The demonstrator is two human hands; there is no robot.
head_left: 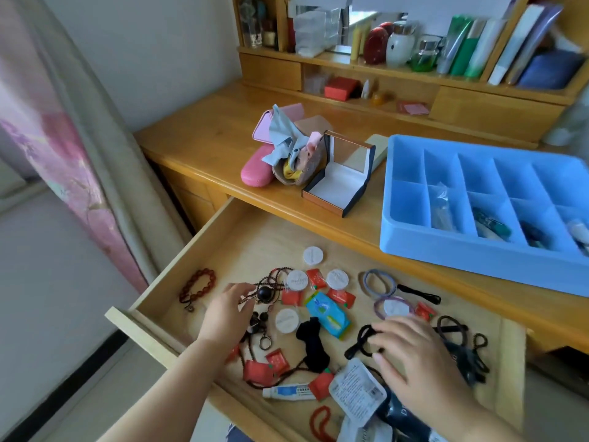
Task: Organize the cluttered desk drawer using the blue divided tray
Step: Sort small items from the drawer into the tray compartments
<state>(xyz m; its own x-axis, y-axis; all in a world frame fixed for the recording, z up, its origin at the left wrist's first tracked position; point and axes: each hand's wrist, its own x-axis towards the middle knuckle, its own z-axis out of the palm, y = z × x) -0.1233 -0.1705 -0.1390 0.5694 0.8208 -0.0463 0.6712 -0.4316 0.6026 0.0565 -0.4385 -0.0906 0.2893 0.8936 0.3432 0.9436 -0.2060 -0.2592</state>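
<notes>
The open wooden drawer (242,237) is strewn with small clutter. My left hand (228,312) reaches in at the left, fingertips touching a dark bead necklace with a black ball (264,293); whether it grips the necklace is unclear. My right hand (417,362) lies over the right part of the drawer, fingers on a black hair tie (361,341). The blue divided tray (446,250) rests on the desk at the right, with a few small items in its near compartments.
In the drawer lie white round discs (313,255), red sachets (315,277), a blue packet (328,314), a small tube (288,392), a red-brown bead bracelet (196,287) and hair ties (379,283). An open gift box (338,183) and pink cases (256,169) stand on the desk.
</notes>
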